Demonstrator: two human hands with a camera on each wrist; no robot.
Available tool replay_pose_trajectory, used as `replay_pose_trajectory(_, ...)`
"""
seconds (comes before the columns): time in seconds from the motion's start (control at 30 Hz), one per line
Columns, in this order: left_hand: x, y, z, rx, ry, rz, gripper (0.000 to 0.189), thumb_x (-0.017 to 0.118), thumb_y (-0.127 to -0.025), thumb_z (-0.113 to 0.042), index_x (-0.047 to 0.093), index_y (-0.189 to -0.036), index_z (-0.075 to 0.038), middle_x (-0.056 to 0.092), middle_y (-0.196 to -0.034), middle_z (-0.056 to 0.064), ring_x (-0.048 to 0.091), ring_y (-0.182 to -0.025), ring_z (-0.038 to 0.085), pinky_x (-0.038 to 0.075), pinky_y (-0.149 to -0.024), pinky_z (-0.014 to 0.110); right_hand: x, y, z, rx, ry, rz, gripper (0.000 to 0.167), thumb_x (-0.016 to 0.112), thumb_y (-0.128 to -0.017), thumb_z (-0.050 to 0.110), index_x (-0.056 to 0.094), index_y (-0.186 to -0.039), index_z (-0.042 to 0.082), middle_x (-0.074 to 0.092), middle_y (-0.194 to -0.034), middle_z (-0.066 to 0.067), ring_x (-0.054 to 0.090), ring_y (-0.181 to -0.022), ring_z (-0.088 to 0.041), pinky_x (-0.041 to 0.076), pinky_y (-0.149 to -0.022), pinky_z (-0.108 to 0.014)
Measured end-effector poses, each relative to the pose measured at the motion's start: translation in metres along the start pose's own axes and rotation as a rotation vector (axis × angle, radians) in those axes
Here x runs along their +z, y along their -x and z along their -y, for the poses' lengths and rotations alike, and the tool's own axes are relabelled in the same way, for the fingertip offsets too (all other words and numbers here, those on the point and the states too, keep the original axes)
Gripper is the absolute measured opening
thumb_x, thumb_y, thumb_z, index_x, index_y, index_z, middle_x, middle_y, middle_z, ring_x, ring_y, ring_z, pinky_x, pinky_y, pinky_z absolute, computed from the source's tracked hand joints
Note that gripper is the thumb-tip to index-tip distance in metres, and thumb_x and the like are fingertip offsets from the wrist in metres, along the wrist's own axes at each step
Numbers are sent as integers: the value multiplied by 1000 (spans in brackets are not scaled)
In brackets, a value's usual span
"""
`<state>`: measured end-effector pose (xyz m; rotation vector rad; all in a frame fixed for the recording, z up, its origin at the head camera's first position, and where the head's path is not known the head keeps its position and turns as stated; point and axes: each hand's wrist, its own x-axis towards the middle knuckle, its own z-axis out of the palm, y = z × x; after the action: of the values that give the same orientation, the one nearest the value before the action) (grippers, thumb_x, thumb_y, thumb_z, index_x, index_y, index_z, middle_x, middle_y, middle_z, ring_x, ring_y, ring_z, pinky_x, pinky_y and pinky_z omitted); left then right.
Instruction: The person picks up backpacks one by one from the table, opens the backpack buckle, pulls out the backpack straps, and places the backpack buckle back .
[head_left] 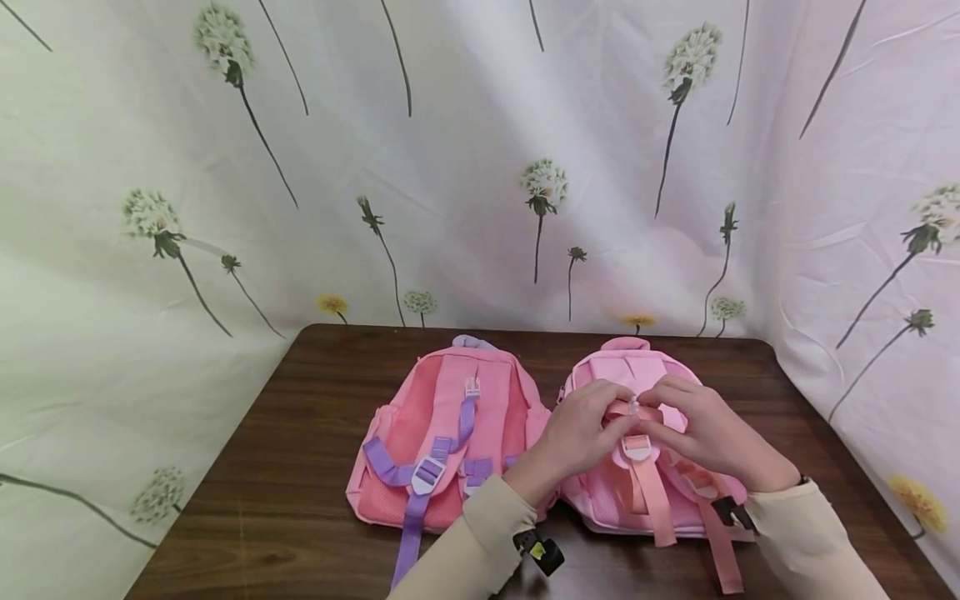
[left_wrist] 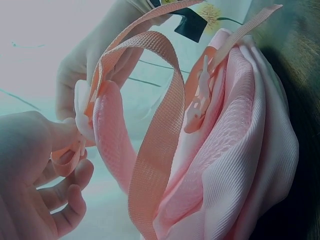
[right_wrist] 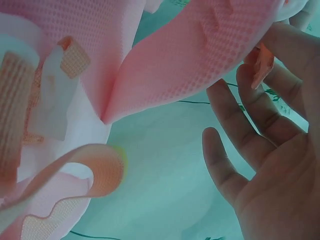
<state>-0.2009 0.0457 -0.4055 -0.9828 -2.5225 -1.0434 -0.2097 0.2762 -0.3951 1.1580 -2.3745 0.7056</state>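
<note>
In the head view a pink backpack [head_left: 597,492] lies on its front on the right, its orange webbing straps [head_left: 652,500] hanging toward me. Over it my left hand [head_left: 581,429] and right hand [head_left: 701,429] meet fingertip to fingertip, pinching a small clear chest strap buckle [head_left: 633,406] on orange webbing. My left hand [left_wrist: 30,165] has its thumb at a white plastic piece [left_wrist: 84,110] by the padded shoulder strap [left_wrist: 115,130], an orange loop [left_wrist: 65,164] between its fingers. My right hand [right_wrist: 280,120] pinches at the strap's end, other fingers spread.
A second pink backpack [head_left: 375,487] with purple straps [head_left: 408,533] lies to the left, close beside the first. Both rest on a dark wooden table [head_left: 262,467]. A white cloth with dandelion prints [head_left: 450,167] hangs behind and around the table.
</note>
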Motion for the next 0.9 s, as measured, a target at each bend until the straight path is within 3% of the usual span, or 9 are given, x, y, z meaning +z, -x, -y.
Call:
replay_pose_trajectory(0.33,1,0,3,-3,-6,-19,27,73,-101,-28,70,-123,-13,71,-117,0,63,-103,8,50,-91,15,-6,5,0,60,-16,20,41,93,-78,10,73,-110,26,64,-95,19,60,-85,-3,46,-82,-12)
replay_pose_trajectory(0.9,0,0,3,9,5,-17,25,73,-101,-27,70,-123,-14,72,-118,-1,64,-105,7,50,-93,15,-4,2,1,50,-21,13,41,92,-79,9,74,-112,25,68,-97,17,64,-84,-8,47,-82,-12)
